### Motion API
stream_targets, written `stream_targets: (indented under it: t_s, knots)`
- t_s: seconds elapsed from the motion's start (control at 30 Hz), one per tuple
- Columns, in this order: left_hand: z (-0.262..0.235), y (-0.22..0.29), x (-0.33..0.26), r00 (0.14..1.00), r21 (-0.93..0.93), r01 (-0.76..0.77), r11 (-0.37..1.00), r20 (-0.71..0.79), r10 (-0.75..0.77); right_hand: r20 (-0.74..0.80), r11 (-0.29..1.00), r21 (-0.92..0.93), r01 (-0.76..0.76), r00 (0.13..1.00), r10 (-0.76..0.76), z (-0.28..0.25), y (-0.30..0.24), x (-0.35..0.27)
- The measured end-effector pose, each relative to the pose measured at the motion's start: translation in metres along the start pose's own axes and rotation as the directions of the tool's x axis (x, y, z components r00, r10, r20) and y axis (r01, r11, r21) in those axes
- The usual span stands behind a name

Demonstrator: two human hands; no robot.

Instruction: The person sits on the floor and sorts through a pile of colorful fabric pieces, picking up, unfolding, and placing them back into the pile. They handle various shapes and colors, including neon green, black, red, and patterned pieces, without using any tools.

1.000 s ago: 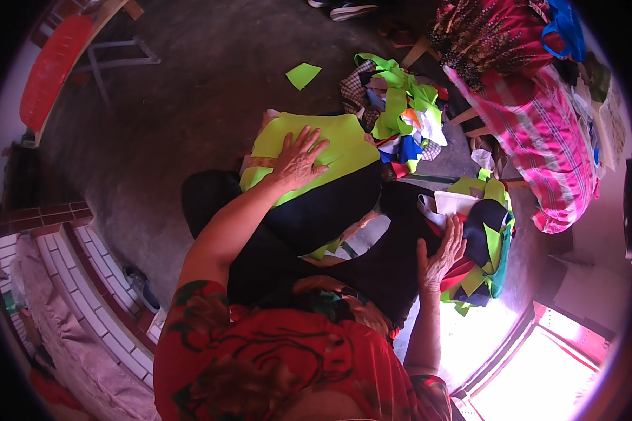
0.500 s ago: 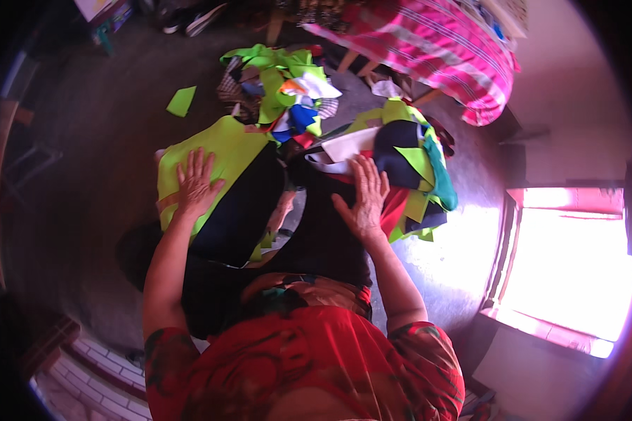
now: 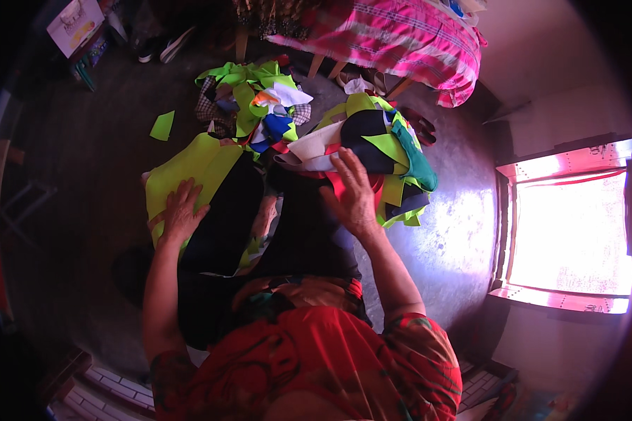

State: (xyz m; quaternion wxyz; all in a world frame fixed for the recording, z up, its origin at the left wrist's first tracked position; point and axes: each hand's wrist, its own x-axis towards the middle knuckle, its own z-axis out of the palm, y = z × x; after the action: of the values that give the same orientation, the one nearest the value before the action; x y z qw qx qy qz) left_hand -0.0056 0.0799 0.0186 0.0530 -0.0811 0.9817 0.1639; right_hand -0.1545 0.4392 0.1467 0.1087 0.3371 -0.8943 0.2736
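Note:
My left hand (image 3: 182,212) lies flat, fingers stretched, on a yellow-green cloth piece (image 3: 193,167) that is joined to or overlaps a black cloth (image 3: 226,214) over my left leg. My right hand (image 3: 353,195) has its fingers extended at the near edge of a heap of cut fabric on my right; its fingertips touch or hover over the cloth there, I cannot tell which. That heap shows a white piece (image 3: 316,147), a dark navy piece (image 3: 366,142), a teal piece (image 3: 412,160) and some red and yellow-green. Neither hand grips anything.
A second heap of scraps (image 3: 249,105) lies on the floor ahead, with a single green scrap (image 3: 162,125) to its left. Beyond stands a bed or table under a pink checked cloth (image 3: 393,42). Shoes (image 3: 177,45) lie far left. A bright window (image 3: 572,231) is at right.
The whole view has shifted, so the heaps appear farther left. My hands stay spread over the same cloths, with only slight movement.

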Motion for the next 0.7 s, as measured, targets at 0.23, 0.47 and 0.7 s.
stream_targets:
  t_s: [0.23,0.47,0.7]
  knots:
    - [-0.001,0.004,-0.002,1.0,-0.03,0.009,1.0,0.024,-0.009,-0.366,0.92,-0.247,-0.303,0.909,0.201,-0.076,0.073,0.019]
    - [0.003,0.003,-0.001,1.0,-0.018,0.009,1.0,0.016,-0.009,-0.105,0.767,-0.35,-0.538,0.836,0.538,-0.071,0.128,0.007]
    - [0.002,0.002,-0.003,1.0,-0.022,-0.005,1.0,-0.005,0.005,-0.234,0.734,-0.262,-0.626,0.779,0.581,-0.065,0.124,0.011]
